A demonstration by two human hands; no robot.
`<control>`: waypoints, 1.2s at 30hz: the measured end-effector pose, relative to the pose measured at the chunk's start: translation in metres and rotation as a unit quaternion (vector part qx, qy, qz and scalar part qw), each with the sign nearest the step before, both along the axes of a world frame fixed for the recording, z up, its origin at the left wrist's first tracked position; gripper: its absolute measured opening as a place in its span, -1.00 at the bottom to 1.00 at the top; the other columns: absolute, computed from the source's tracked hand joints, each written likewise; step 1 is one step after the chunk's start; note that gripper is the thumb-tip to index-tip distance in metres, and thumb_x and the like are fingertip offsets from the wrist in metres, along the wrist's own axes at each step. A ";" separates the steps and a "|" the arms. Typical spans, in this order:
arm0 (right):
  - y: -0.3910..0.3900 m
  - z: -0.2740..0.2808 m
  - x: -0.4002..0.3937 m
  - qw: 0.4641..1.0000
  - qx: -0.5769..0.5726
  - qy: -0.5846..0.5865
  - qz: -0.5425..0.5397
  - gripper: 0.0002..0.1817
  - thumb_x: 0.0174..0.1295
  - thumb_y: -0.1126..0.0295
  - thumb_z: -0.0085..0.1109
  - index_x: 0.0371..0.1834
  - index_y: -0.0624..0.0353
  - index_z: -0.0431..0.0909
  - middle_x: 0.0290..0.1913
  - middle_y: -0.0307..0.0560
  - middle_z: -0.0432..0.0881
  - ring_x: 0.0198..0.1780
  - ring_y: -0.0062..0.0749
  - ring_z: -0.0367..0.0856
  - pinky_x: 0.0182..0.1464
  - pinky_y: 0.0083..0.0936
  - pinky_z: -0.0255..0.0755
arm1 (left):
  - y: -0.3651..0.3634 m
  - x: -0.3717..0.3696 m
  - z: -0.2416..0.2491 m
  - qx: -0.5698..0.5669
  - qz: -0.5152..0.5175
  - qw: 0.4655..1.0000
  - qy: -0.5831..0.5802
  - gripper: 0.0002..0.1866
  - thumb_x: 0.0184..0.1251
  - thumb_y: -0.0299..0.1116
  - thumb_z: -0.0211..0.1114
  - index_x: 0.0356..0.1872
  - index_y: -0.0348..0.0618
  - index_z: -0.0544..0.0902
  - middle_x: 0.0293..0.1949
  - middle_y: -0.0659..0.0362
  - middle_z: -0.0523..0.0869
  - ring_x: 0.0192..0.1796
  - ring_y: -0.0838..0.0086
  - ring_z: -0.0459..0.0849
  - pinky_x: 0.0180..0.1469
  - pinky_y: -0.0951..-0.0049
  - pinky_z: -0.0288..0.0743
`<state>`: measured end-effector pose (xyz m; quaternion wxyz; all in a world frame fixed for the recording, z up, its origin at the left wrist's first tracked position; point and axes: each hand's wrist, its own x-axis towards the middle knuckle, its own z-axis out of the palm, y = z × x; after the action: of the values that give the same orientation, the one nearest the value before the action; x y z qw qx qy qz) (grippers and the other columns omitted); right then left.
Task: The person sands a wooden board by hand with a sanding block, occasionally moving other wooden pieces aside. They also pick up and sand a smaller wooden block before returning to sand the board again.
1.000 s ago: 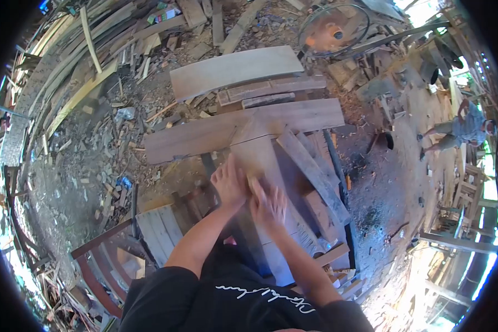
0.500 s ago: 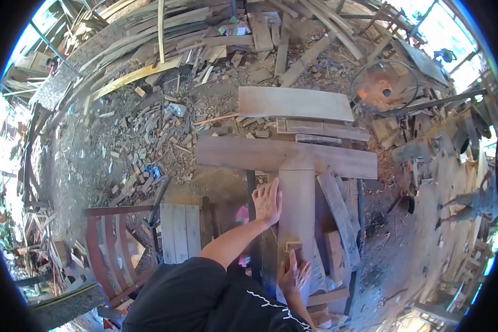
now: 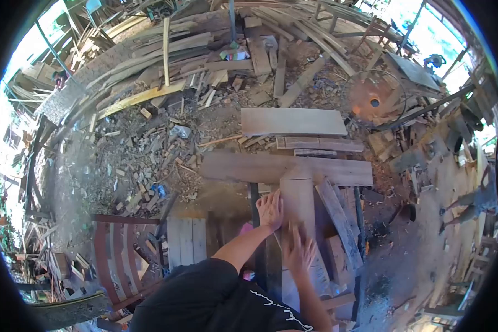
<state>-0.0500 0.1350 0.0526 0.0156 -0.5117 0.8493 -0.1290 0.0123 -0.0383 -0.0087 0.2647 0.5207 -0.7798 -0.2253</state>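
A long brown board (image 3: 297, 205) runs away from me under my hands. At its left edge rests my left hand (image 3: 270, 212), fingers apart and pointing forward, the thumb side touching the board. My right hand (image 3: 299, 252) is over the board's nearer part, smeared by motion, with the fingers pointing forward. The small wooden block it gripped a moment ago is mostly hidden beneath it now. Across the board's far end lies a wider crosswise plank (image 3: 232, 167).
Beyond the crosswise plank lies a pale board (image 3: 293, 122). Loose planks (image 3: 340, 221) flank the work on the right. A reddish slatted frame (image 3: 116, 260) stands at the left. Wood scraps cover the ground; a round fan-like object (image 3: 375, 103) is at the upper right. Another person (image 3: 473, 202) is at the far right.
My right hand has slid forward along the board, the block going with it under the fingers. My left hand stays at the board's edge. The whole view has shifted slightly downward.
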 end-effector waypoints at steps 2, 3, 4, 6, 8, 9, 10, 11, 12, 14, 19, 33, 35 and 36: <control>0.080 0.000 0.018 0.999 0.027 -0.013 -0.011 -0.31 0.22 0.10 0.27 0.49 -0.34 0.40 0.02 0.26 0.49 0.03 0.23 0.48 0.07 0.11 0.37 | -0.001 0.000 -0.002 -0.031 0.004 0.999 0.011 -0.55 0.55 -0.21 0.05 0.34 -0.16 0.48 0.18 0.03 0.63 0.25 0.13 0.52 0.30 0.06 0.23; 0.105 0.000 0.021 0.998 0.039 -0.037 -0.016 -0.32 0.21 0.10 0.28 0.48 -0.31 0.42 0.03 0.27 0.48 0.01 0.23 0.48 0.06 0.11 0.36 | -0.002 -0.001 -0.003 -0.030 0.006 0.999 0.017 -0.58 0.54 -0.23 0.06 0.30 -0.17 0.50 0.17 0.03 0.63 0.23 0.12 0.53 0.29 0.05 0.24; 0.108 0.000 0.017 0.998 0.044 -0.034 -0.021 -0.32 0.21 0.10 0.28 0.48 -0.31 0.42 0.03 0.27 0.48 0.01 0.23 0.48 0.06 0.11 0.36 | -0.003 -0.001 -0.004 -0.025 0.002 0.999 0.020 -0.58 0.54 -0.23 0.06 0.30 -0.17 0.50 0.17 0.03 0.63 0.23 0.12 0.53 0.29 0.05 0.24; 0.111 -0.001 0.013 0.994 0.079 -0.072 0.000 -0.27 0.13 0.20 0.36 0.47 -0.22 0.43 0.06 0.25 0.47 0.09 0.26 0.46 0.13 0.14 0.37 | -0.002 0.000 -0.008 -0.050 0.005 0.999 0.017 -0.59 0.54 -0.23 0.06 0.29 -0.16 0.51 0.16 0.04 0.63 0.22 0.10 0.53 0.29 0.04 0.23; 0.059 0.000 -0.004 0.999 0.016 -0.041 0.024 -0.29 0.16 0.19 0.32 0.46 -0.25 0.42 0.09 0.27 0.48 0.06 0.27 0.48 0.11 0.15 0.38 | -0.005 -0.003 -0.010 -0.038 0.002 0.999 0.025 -0.59 0.53 -0.23 0.07 0.29 -0.15 0.51 0.15 0.06 0.64 0.22 0.09 0.52 0.30 0.03 0.22; 0.027 -0.003 -0.013 0.999 0.003 -0.034 0.027 -0.30 0.18 0.16 0.30 0.47 -0.31 0.41 0.09 0.28 0.49 0.02 0.27 0.48 0.08 0.12 0.40 | -0.007 -0.003 -0.011 -0.051 0.005 0.998 0.031 -0.59 0.53 -0.22 0.07 0.30 -0.14 0.51 0.15 0.06 0.64 0.23 0.10 0.52 0.30 0.04 0.21; -0.008 -0.001 -0.021 0.999 -0.007 -0.029 0.022 -0.30 0.18 0.16 0.30 0.47 -0.32 0.41 0.11 0.25 0.50 0.05 0.24 0.49 0.10 0.11 0.40 | -0.003 0.000 -0.011 -0.061 0.006 0.998 0.035 -0.58 0.52 -0.22 0.08 0.30 -0.13 0.50 0.15 0.06 0.64 0.23 0.10 0.52 0.30 0.05 0.21; -0.043 0.001 -0.029 1.000 -0.016 -0.023 0.014 -0.31 0.19 0.16 0.29 0.47 -0.33 0.41 0.13 0.22 0.50 0.08 0.21 0.50 0.11 0.10 0.41 | -0.002 0.003 -0.011 -0.056 -0.003 0.998 0.032 -0.58 0.52 -0.22 0.08 0.30 -0.13 0.50 0.15 0.06 0.64 0.23 0.10 0.52 0.30 0.05 0.21; -0.079 0.006 -0.037 0.999 -0.029 -0.042 0.000 -0.30 0.19 0.16 0.29 0.48 -0.34 0.40 0.16 0.19 0.50 0.11 0.17 0.49 0.13 0.07 0.42 | -0.006 0.001 -0.011 -0.052 0.000 0.998 0.038 -0.58 0.52 -0.22 0.08 0.30 -0.13 0.50 0.15 0.06 0.64 0.22 0.10 0.52 0.30 0.06 0.21; -0.124 0.007 -0.043 0.998 -0.030 -0.047 -0.020 -0.30 0.20 0.16 0.28 0.49 -0.37 0.39 0.18 0.13 0.50 0.16 0.11 0.49 0.13 0.04 0.42 | 0.002 0.000 -0.010 -0.049 -0.008 0.997 0.051 -0.57 0.51 -0.22 0.09 0.31 -0.13 0.50 0.15 0.05 0.64 0.22 0.11 0.52 0.30 0.07 0.21; -0.089 0.003 -0.028 1.000 -0.010 -0.010 -0.014 -0.26 0.18 0.17 0.31 0.50 -0.35 0.36 0.16 0.21 0.47 0.14 0.14 0.49 0.08 0.06 0.42 | -0.005 -0.001 -0.011 -0.057 -0.004 0.998 0.022 -0.53 0.50 -0.17 0.12 0.34 -0.11 0.48 0.14 0.06 0.65 0.20 0.11 0.52 0.28 0.07 0.22; 0.139 0.012 0.050 0.995 -0.029 -0.011 -0.090 -0.29 0.08 0.22 0.40 0.41 -0.27 0.49 -0.12 0.07 0.47 -0.06 0.03 0.48 -0.05 -0.03 0.38 | 0.061 0.028 0.010 -0.033 -0.133 0.985 -0.105 -0.18 0.42 0.11 0.19 0.61 0.04 0.17 0.56 -0.06 0.18 0.59 -0.07 0.06 0.46 -0.23 -0.06; 0.137 0.011 0.046 0.997 -0.016 -0.023 -0.071 -0.27 0.10 0.24 0.39 0.43 -0.25 0.45 -0.11 0.06 0.46 -0.06 0.05 0.48 -0.05 -0.02 0.37 | 0.051 0.012 0.012 -0.050 -0.054 0.995 -0.074 -0.30 0.49 -0.04 0.13 0.57 -0.06 0.25 0.53 -0.11 0.27 0.56 -0.11 0.15 0.38 -0.29 0.10; 0.132 0.011 0.045 0.997 -0.009 -0.026 -0.073 -0.27 0.10 0.24 0.39 0.43 -0.25 0.45 -0.11 0.06 0.46 -0.06 0.05 0.48 -0.05 -0.02 0.37 | 0.045 0.006 0.008 -0.043 -0.056 0.995 -0.077 -0.30 0.49 -0.04 0.13 0.57 -0.06 0.25 0.53 -0.11 0.27 0.56 -0.11 0.15 0.38 -0.29 0.10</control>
<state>-0.0054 0.2672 0.0641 0.0234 -0.4453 0.8824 -0.1505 0.0187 0.0066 -0.0012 0.2131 0.4801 -0.8347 -0.1658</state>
